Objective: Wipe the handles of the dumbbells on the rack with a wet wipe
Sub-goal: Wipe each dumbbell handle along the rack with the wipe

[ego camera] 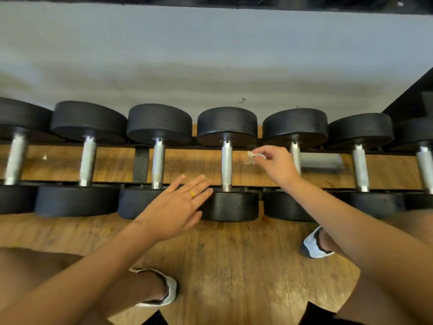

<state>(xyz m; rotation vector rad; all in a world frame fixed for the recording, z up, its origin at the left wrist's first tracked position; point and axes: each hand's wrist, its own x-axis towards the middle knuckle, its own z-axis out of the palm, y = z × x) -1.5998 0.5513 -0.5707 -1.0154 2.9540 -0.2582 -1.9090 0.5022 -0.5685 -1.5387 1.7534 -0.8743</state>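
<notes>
Row of black round-headed dumbbells (159, 123) with silver knurled metal grips runs across mid-frame on a black metal rack (140, 164), grips pointing away from camera.

Right of centre: right hand (276, 165), thumb and fingertips pinching a small crumpled white wet wipe (256, 156). The wipe sits in the gap between the centre dumbbell's handle (226, 165) and the next one to the right. It is just beside the centre one and looks clear of it.

Lower centre: left hand (178, 202) flat, fingers straight and slightly spread, holding nothing. It lies over the near dumbbell heads, fingertips at the left edge of the centre head. Can't tell if there's contact. Thin gold ring (192, 193) on one finger.

Worn wooden plank floor (234, 266) under the rack and across the lower frame. White shoes (314, 246) at lower right and lower centre-left. Grey block (321, 163) on the floor under the rack, right of centre. Pale grey wall (210, 55) fills the top.
</notes>
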